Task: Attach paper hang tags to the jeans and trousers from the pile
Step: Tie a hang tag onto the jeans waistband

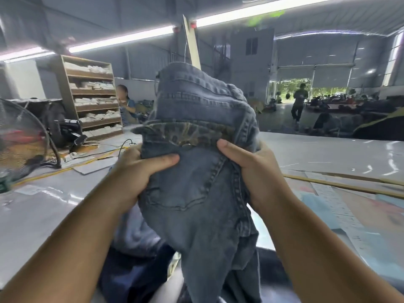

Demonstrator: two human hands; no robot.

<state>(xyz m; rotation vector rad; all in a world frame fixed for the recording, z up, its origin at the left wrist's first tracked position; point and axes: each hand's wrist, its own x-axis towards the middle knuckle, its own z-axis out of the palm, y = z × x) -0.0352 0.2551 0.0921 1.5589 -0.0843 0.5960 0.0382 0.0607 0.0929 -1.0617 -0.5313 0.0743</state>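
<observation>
A pair of faded blue jeans (196, 193) hangs lifted above the table, its waistband folded over so a patterned lining shows. My left hand (142, 169) grips the cloth on the left with the thumb pressed across the front, just above a back pocket. My right hand (247, 167) grips the bunched right side of the waist. Below the jeans, darker trousers (135, 270) lie in a pile at the table's near edge. I see no paper hang tag.
A glossy grey table (328, 149) spreads to both sides. A fan (19, 136) stands far left, with cables and a flat card beside it. Wooden sticks and printed sheets (341, 184) lie on the right. A shelf of packets (94, 97) and two people are behind.
</observation>
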